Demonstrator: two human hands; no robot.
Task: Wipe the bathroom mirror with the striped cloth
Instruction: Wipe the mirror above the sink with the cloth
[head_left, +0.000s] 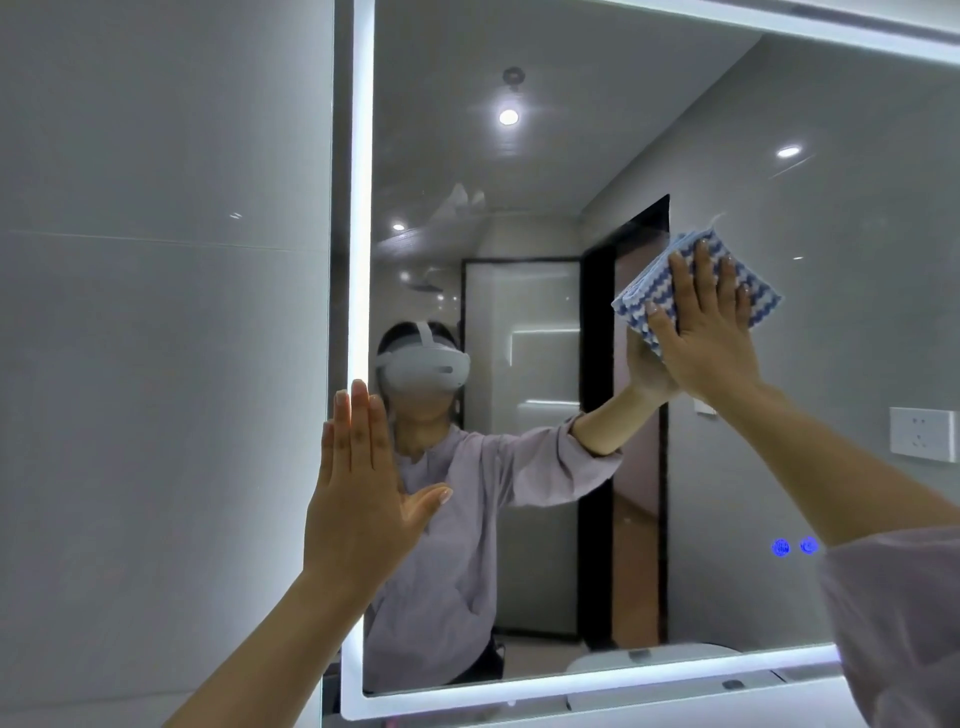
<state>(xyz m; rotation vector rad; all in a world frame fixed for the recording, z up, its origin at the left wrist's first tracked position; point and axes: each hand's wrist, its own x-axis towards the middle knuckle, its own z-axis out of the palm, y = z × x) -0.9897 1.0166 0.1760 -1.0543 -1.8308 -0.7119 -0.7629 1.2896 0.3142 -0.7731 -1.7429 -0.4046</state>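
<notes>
The bathroom mirror (545, 156) fills most of the view, framed by a lit white strip. A folded cloth (636, 299) with blue and white wavy stripes lies flat on the glass right of centre. My right hand (704, 338) presses it against the mirror with straight, spread fingers, covering much of the cloth. My left hand (358, 493) rests flat and open on the mirror's left lit edge, fingers pointing up, thumb out to the right. The mirror reflects a person in a lilac top wearing a white headset.
A grey tiled wall (156, 312) lies left of the mirror. Two blue glowing touch buttons (795, 546) sit low right on the glass. A white wall socket (922, 434) shows at the right. The mirror's lit lower edge (571, 688) runs along the bottom.
</notes>
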